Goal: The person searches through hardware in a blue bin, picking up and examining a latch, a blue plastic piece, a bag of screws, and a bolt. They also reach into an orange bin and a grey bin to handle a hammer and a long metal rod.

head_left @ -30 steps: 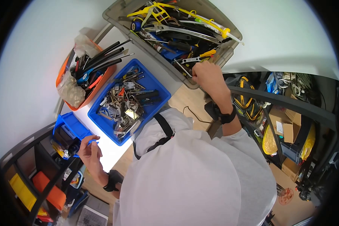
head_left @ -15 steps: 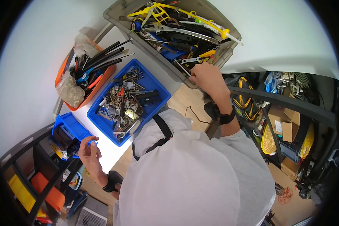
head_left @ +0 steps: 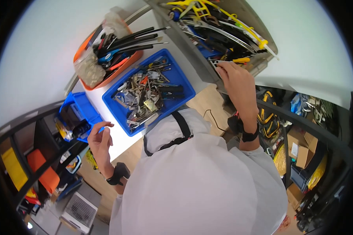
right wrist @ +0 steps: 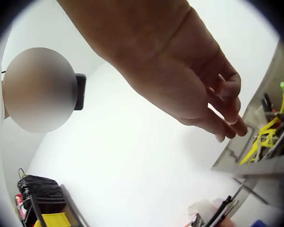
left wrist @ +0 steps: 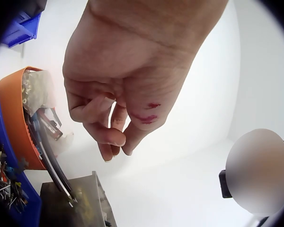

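Note:
My right hand (head_left: pixel 237 84) is over the near rim of a grey bin (head_left: pixel 192 58), with its fingertips beside a silver spanner-like tool and a yellow-handled tool (head_left: pixel 241 60). In the right wrist view the fingers of that hand (right wrist: pixel 189 80) are loosely bent, and nothing shows between them. Off to the left, my left hand (head_left: pixel 100 143) hovers near the corner of a blue tray (head_left: pixel 179 78) full of loose metal hardware. The left wrist view shows this hand (left wrist: pixel 128 71) with slack, partly bent fingers and nothing held.
An orange container (head_left: pixel 133 62) of black rods and a plastic bag (head_left: pixel 91 70) stands behind the tray. A yellow caulking gun (head_left: pixel 263 44) lies across the grey bin. Beside my left hand is a small blue bin (head_left: pixel 86 103). Shelving with a cardboard box (head_left: pixel 305 156) flanks the right.
The head view has shifted, so bins and tray appear farther up and right. My right hand has come off the thin shiny rod at the bin's edge, its fingers loosened. The left hand stays free.

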Demonstrator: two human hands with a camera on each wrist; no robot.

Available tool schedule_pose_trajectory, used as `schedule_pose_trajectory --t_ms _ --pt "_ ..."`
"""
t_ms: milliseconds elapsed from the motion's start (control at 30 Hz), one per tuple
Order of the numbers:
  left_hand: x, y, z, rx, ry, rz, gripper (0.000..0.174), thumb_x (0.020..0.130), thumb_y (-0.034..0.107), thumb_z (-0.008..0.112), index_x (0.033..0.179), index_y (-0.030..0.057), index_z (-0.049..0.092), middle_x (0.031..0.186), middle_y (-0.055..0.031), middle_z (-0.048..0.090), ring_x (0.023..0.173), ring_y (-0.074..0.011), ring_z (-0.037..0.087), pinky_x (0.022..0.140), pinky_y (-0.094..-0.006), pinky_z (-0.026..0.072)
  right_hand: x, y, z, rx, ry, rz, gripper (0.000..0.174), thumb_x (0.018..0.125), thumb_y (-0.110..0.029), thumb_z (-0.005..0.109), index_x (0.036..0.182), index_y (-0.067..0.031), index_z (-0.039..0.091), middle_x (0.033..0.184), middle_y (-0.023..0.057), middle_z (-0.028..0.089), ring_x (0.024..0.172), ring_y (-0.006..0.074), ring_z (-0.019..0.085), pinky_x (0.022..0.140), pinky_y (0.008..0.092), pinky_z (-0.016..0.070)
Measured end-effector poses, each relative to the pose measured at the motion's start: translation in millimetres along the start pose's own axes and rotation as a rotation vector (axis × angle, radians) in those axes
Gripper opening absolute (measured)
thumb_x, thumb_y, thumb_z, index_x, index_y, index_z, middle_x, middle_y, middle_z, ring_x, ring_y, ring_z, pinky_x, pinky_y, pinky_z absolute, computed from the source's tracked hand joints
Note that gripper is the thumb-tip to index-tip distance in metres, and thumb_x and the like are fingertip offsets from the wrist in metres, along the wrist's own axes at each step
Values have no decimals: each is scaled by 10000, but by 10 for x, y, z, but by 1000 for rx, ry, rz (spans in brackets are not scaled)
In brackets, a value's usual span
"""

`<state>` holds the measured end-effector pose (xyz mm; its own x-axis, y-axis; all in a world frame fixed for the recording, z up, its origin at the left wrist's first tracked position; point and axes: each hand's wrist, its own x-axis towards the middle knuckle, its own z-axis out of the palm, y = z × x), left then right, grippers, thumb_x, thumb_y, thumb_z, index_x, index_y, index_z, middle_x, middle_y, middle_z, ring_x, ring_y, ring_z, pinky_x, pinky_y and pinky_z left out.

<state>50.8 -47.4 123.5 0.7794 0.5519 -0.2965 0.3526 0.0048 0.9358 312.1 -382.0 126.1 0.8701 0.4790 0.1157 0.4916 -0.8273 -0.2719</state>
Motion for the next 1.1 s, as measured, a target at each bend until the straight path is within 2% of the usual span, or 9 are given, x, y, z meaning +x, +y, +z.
schedule_pose_trajectory --t_ms 133,200,300,367,433,567,633,867,1100 --pt "-64 -39 -84 6 44 -8 194 973 140 645 1094 -11 664 991 -96 708 501 -17 413 453 -187 299 32 -353 180 206 -18 -174 165 946 -243 621 965 -89 678 848 79 681 743 307 677 622 384 540" --pt "-126 -56 -118 6 67 -1 200 972 147 649 1093 -12 664 989 -95 708 498 -17 412 451 -186 298 104 -510 322 150 -285 -167 206 933 -261 647 1003 -80 718 940 112 713 821 325 677 721 412 539" --pt "-221 -89 -202 20 110 -2 225 982 167 636 1113 -14 665 997 -96 707 487 -11 410 434 -179 289 234 -490 1003 246 -332 -299 225 903 -274 675 897 -50 697 803 126 698 763 340 690 662 459 541" --pt "-287 -135 -262 56 153 -7 321 992 189 620 1242 -12 630 968 -96 715 468 -8 424 414 -173 282 312 -414 1573 248 -495 -259 242 896 -265 686 854 -26 699 775 153 704 799 344 702 712 477 545" --pt "-365 -98 -239 64 211 -6 389 999 198 609 1329 -5 571 921 -90 717 456 -11 434 406 -174 282 501 -498 1896 330 -899 35 238 875 -245 705 859 -8 702 776 173 708 862 317 720 764 456 553" --pt "-494 -161 -298 59 361 56 573 1010 213 591 1509 18 387 766 -61 712 427 -21 453 393 -180 285 488 -423 2642 189 -863 -25 257 875 -230 706 922 22 684 700 180 696 724 319 722 715 445 564" --pt "-550 -116 -275 58 408 45 588 1011 219 589 1517 16 368 705 -52 696 415 -28 451 390 -182 285 448 -374 2965 112 -747 -5 239 863 -189 689 992 13 700 1069 230 697 1014 396 690 866 517 543" --pt "-712 -204 -321 24 522 -54 605 982 189 634 1492 -27 392 498 -15 603 380 -56 453 389 -188 277 417 -399 3323 129 -815 101 238 872 -136 657 1061 3 694 1157 246 663 1109 454 627 932 564 500" --pt "-708 -319 -388 59 534 -7 553 950 112 660 1454 -6 468 672 -19 678 460 -12 482 408 -167 317 322 -378 3310 87 -648 -21 203 867 -128 677 1024 0 700 1131 260 663 1093 454 626 933 564 484"
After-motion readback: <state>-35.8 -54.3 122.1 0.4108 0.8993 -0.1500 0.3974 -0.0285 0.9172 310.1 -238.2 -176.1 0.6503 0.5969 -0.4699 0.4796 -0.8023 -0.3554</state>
